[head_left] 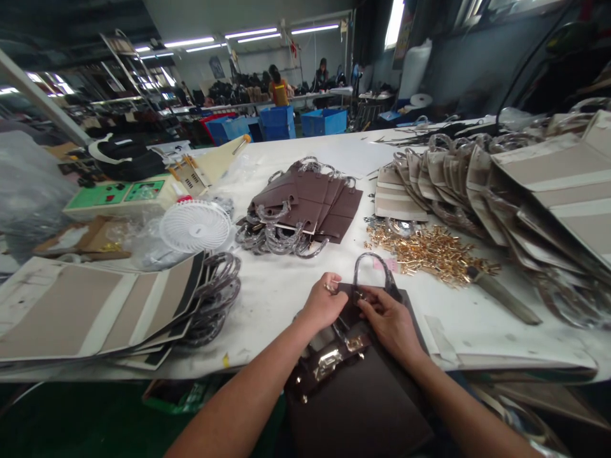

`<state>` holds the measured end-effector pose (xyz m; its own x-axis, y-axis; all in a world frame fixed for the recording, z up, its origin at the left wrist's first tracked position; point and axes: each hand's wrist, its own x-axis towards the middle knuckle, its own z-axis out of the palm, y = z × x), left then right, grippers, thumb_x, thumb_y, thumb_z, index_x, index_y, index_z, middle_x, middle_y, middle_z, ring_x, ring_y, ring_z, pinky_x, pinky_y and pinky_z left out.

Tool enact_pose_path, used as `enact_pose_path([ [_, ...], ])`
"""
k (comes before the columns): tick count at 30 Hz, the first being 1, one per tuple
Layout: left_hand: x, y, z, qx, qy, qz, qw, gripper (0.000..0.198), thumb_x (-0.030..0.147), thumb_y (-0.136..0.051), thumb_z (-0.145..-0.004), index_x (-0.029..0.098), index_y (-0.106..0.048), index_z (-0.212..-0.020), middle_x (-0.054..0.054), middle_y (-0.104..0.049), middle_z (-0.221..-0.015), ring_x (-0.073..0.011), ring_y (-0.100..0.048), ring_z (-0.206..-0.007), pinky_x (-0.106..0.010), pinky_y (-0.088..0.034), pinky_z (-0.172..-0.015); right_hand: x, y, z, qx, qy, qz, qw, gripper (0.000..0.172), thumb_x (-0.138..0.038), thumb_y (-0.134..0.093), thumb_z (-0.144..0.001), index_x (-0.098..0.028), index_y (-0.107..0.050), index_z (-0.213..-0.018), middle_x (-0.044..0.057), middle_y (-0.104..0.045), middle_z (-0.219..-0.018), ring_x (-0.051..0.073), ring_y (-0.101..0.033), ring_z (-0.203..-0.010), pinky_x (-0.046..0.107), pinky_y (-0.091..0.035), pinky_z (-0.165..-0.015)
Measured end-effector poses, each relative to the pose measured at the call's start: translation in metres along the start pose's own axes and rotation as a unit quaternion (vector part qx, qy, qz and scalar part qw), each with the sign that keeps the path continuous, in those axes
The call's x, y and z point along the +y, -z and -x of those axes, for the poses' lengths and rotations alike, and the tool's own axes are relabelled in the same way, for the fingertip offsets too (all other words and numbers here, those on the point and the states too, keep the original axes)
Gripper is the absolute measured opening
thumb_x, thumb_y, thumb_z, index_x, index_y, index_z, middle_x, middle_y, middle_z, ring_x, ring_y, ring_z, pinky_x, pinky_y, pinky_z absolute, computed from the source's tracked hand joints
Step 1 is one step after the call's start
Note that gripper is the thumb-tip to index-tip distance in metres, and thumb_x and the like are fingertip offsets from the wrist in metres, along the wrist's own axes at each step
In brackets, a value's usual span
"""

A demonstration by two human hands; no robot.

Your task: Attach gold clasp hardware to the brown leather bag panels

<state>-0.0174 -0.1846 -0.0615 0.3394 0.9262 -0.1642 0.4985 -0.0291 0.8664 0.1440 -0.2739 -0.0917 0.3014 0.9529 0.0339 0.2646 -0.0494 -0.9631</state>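
a person's two bare hands at a white worktable (286, 292), seen from where i stand in the room. the dark brown bag (363, 394) lies at the near edge, between the forearms, its upper part over the tabletop and its lower part reaching toward the person. the left hand (326, 304) is curled at the bag's top, thumb against the bent fingers; whether anything is gripped inside, i cannot tell. the right hand (389, 321) has thumb and fingertips drawn together by the foot of the looped handle (372, 255), which stands upright; what lies between them is too small to tell. a shiny metal clasp (328, 362) sits on the bag, below the left hand. beyond and to the right: a heap of gold-coloured fittings (432, 251), with a flat, dark-ended tool (508, 296) touching its near side. beyond the hands: a fanned stack of brown bag pieces (315, 200) with wrapped handles. at left: beige-lined panels (128, 305) and, just behind them, a white fan (195, 226). far back: blue bins (277, 121) and two co-workers.
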Motion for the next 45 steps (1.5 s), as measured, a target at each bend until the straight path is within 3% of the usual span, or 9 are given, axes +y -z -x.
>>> enact_pose_path([
  [4,0.001,0.008,0.000,-0.014,0.043,0.024,0.999,0.062,0.019,-0.065,-0.075,0.013,-0.060,-0.136,-0.010,-0.073,-0.116,-0.0174,-0.069,-0.080,-0.027,-0.052,-0.072,-0.003,-0.002,0.002,0.000,0.069,0.094,0.993,0.032,-0.043,-0.063,-0.095,-0.022,-0.076,-0.114,0.007,-0.077,-0.100,0.023,-0.073,-0.081,0.036,-0.060,-0.077],
  [12,-0.001,0.015,0.000,-0.017,0.028,0.054,0.998,0.056,0.017,-0.068,-0.073,0.014,-0.068,-0.129,-0.005,-0.074,-0.100,-0.0176,-0.068,-0.080,-0.027,-0.051,-0.078,-0.022,-0.013,-0.003,0.011,0.067,0.191,0.979,0.026,-0.039,-0.063,-0.091,-0.022,-0.076,-0.105,0.004,-0.077,-0.086,0.022,-0.071,-0.074,0.034,-0.055,-0.073],
  [23,-0.006,0.008,0.002,-0.005,0.011,0.126,0.992,0.049,0.010,-0.070,-0.070,0.017,-0.073,-0.119,0.001,-0.070,-0.082,-0.0115,-0.061,-0.066,-0.023,-0.048,-0.066,-0.027,-0.011,-0.001,-0.025,0.018,0.149,0.988,0.026,-0.041,-0.064,-0.089,-0.022,-0.074,-0.104,0.003,-0.075,-0.083,0.022,-0.071,-0.073,0.033,-0.056,-0.071],
  [31,0.001,0.009,0.001,-0.027,0.028,0.160,0.986,0.044,0.010,-0.069,-0.072,0.016,-0.073,-0.115,0.000,-0.070,-0.081,-0.0100,-0.058,-0.061,-0.022,-0.045,-0.060,-0.016,-0.010,0.004,0.015,-0.029,0.064,0.997,0.034,-0.049,-0.066,-0.091,-0.022,-0.071,-0.111,0.005,-0.077,-0.091,0.024,-0.075,-0.077,0.034,-0.060,-0.072],
  [37,0.000,0.007,-0.001,-0.030,0.044,0.174,0.983,0.041,0.010,-0.071,-0.071,0.017,-0.075,-0.111,0.001,-0.069,-0.080,-0.0097,-0.057,-0.059,-0.022,-0.044,-0.059,-0.025,-0.009,-0.003,0.009,0.056,0.170,0.984,0.026,-0.041,-0.062,-0.090,-0.023,-0.073,-0.106,0.006,-0.077,-0.089,0.025,-0.074,-0.081,0.038,-0.059,-0.079],
  [42,0.002,0.008,-0.003,-0.052,0.072,0.214,0.973,0.041,0.010,-0.069,-0.072,0.015,-0.073,-0.113,0.002,-0.066,-0.077,-0.0090,-0.056,-0.052,-0.022,-0.044,-0.052,-0.029,0.006,-0.013,-0.085,-0.098,0.004,0.992,0.036,-0.049,-0.070,-0.085,-0.021,-0.070,-0.107,0.006,-0.078,-0.090,0.024,-0.076,-0.075,0.035,-0.061,-0.070],
  [45,0.002,0.008,-0.005,-0.063,0.093,0.242,0.964,0.041,0.011,-0.070,-0.072,0.014,-0.071,-0.113,0.002,-0.065,-0.076,-0.0102,-0.058,-0.052,-0.023,-0.047,-0.051,-0.027,0.010,-0.012,-0.092,-0.093,-0.003,0.991,0.038,-0.052,-0.071,-0.084,-0.021,-0.068,-0.107,0.005,-0.077,-0.087,0.024,-0.076,-0.077,0.034,-0.061,-0.072],
])
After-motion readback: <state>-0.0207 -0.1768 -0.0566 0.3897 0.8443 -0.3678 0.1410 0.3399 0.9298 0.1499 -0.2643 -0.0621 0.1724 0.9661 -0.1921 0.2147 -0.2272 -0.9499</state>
